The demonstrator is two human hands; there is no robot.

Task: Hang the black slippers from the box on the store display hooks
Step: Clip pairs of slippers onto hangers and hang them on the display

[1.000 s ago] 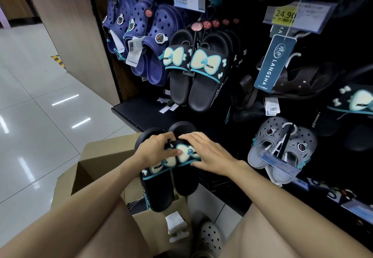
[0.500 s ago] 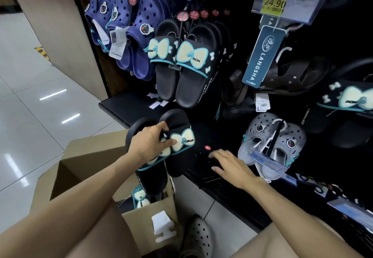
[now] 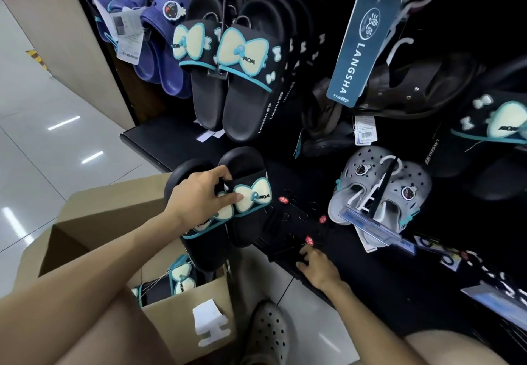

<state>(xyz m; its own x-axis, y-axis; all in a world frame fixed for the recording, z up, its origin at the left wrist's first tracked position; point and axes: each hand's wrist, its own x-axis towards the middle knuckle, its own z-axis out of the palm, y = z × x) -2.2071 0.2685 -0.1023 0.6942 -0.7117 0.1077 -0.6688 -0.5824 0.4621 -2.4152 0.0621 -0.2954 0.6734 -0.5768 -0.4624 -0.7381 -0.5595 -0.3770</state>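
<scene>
My left hand (image 3: 204, 193) grips a pair of black slippers (image 3: 245, 170) with cream bows, held side by side above the open cardboard box (image 3: 182, 313). More black slippers (image 3: 181, 277) lie inside the box. My right hand (image 3: 315, 264) reaches down to a pile of black hangers (image 3: 293, 222) with red round tags on the low black shelf (image 3: 159, 139), fingers curled at one hanger. Several matching black slippers (image 3: 242, 62) hang on a display hook above.
Blue clogs (image 3: 159, 22) hang at upper left, grey clogs (image 3: 382, 190) at right, dark sandals (image 3: 399, 90) behind a LANGSHA tag (image 3: 362, 48). A grey clog on a foot (image 3: 266, 333) stands beside the box. Glossy tiled floor (image 3: 42, 150) lies at left.
My right hand let go of the slipper pair and moved down right to the hanger pile. My left hand kept the pair and raised it slightly.
</scene>
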